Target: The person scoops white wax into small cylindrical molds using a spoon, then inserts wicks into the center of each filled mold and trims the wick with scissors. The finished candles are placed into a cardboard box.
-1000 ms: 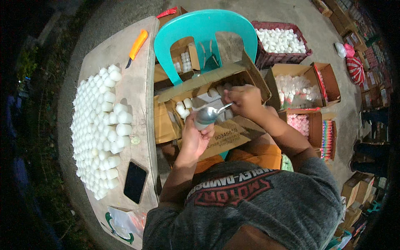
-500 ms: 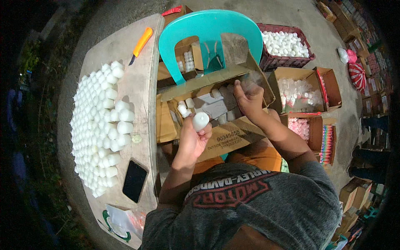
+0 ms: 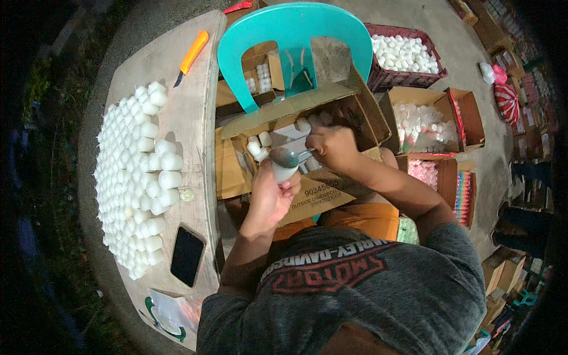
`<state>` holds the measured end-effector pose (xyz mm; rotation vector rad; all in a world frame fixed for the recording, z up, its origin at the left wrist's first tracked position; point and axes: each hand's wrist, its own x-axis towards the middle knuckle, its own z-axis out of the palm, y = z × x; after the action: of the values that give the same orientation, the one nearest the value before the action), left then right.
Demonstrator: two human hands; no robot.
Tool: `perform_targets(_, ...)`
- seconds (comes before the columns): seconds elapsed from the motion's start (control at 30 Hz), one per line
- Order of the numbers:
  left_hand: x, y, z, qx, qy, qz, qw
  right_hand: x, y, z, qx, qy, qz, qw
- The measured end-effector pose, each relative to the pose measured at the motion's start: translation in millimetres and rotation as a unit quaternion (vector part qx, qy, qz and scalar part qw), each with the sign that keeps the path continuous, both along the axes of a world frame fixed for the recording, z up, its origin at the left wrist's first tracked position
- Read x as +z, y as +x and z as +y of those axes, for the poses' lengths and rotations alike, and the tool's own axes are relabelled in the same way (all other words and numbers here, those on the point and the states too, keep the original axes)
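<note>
My left hand [image 3: 269,195] is closed around a short white candle [image 3: 284,174], held upright over the near side of an open cardboard box [image 3: 319,192]. My right hand [image 3: 334,148] grips the handle of a metal spoon [image 3: 284,156]. The spoon's rounded bowl covers the candle's top and appears to touch it. Inside the box lie several loose white candles [image 3: 258,147] and a white sheet [image 3: 290,137]. On the table to the left stand many more white candles [image 3: 133,177], packed in rows.
An orange utility knife [image 3: 194,52], a phone [image 3: 188,255] and a plastic bag [image 3: 171,307] lie on the table [image 3: 198,118]. Beyond the box stands a teal plastic chair [image 3: 296,18]. To the right are a dark red crate [image 3: 408,83] of white pieces and a carton [image 3: 423,97] of wrapped candles.
My right hand has come left and nearer from the box's far right side, bringing the spoon onto the candle's top. My left hand still holds the candle in about the same place.
</note>
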<state>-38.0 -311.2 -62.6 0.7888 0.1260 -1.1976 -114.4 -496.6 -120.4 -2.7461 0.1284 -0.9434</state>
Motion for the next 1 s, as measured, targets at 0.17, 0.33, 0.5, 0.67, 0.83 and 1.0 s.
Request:
perform_targets(0.17,-42,26,-5,-0.06,0.151,-0.188,0.969,16,-6,-20,-0.083,0.056,-0.011,0.995)
perform_targets(0.33,-133,72,-76,-0.203,0.249,-0.346,0.882,28,-22,-26,-0.095,0.302,-0.077,0.945)
perform_targets(0.5,-226,84,-111,-0.266,0.299,-0.688,0.606,33,-53,-22,-0.112,0.345,0.001,0.932)
perform_targets(0.67,-376,144,-119,-0.244,0.362,-0.702,0.563,29,-63,-10,-0.07,0.393,-0.003,0.917)
perform_targets(0.83,-347,102,-150,-0.288,0.36,-0.616,0.638,10,-70,-11,-0.102,0.353,0.129,0.921)
perform_targets(1.0,-232,66,-103,-0.179,0.304,-0.57,0.742,-4,-58,-9,-0.111,0.26,0.24,0.929)
